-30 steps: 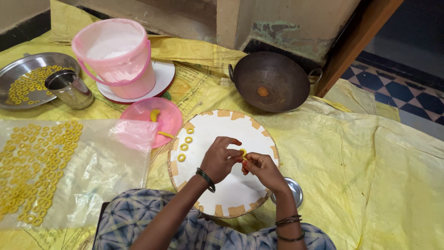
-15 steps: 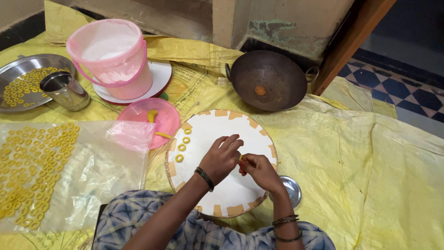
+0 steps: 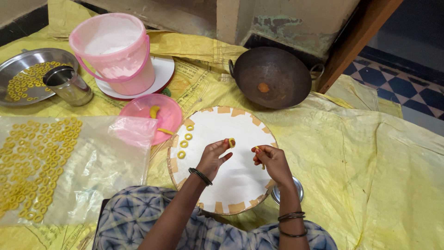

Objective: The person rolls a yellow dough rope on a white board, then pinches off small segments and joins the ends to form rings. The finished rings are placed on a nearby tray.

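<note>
My left hand (image 3: 214,157) hovers over the round white board (image 3: 231,185) and pinches a small yellow dough ring (image 3: 231,142) between thumb and fingertips. Just to its right, my right hand (image 3: 272,160) grips a short strip of yellow dough (image 3: 260,156). The two hands are a little apart. Several finished dough rings (image 3: 184,143) lie in a line on the board's left side.
Pink plate (image 3: 149,115) with dough pieces left of the board. Clear plastic sheet (image 3: 88,171) covered with several rings at left. Pink bucket (image 3: 115,51) on a white plate, steel tray (image 3: 18,69), steel cup (image 3: 68,85), dark wok (image 3: 272,76), small steel bowl (image 3: 296,192) under my right wrist.
My hands were joined over the dough; now they have parted, the left holding a formed ring and the right keeping the leftover strip.
</note>
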